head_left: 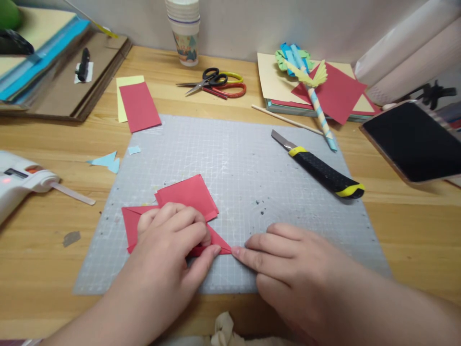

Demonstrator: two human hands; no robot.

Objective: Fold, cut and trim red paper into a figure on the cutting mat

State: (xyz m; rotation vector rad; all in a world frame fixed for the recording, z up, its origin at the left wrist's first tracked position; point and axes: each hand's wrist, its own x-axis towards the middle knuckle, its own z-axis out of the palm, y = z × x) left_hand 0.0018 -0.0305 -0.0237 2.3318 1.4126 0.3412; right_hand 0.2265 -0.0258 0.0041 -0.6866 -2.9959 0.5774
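Note:
A folded red paper (187,199) lies on the grey cutting mat (237,163) near its front edge. My left hand (173,250) rests on top of it, fingers curled and pressing down, thumb at the paper's right-hand point. My right hand (288,269) lies flat on the mat just to the right. Its forefinger tip touches the sharp red corner at the fold. Part of the paper is hidden under my left hand.
A black and yellow utility knife (320,168) lies on the mat's right side, blade out. Scissors (216,82), paper cups (185,33), red and yellow sheets (139,105), a glue gun (21,180), a tablet (414,139), a paper craft (309,81) and stacked card (46,62) ring the wooden desk.

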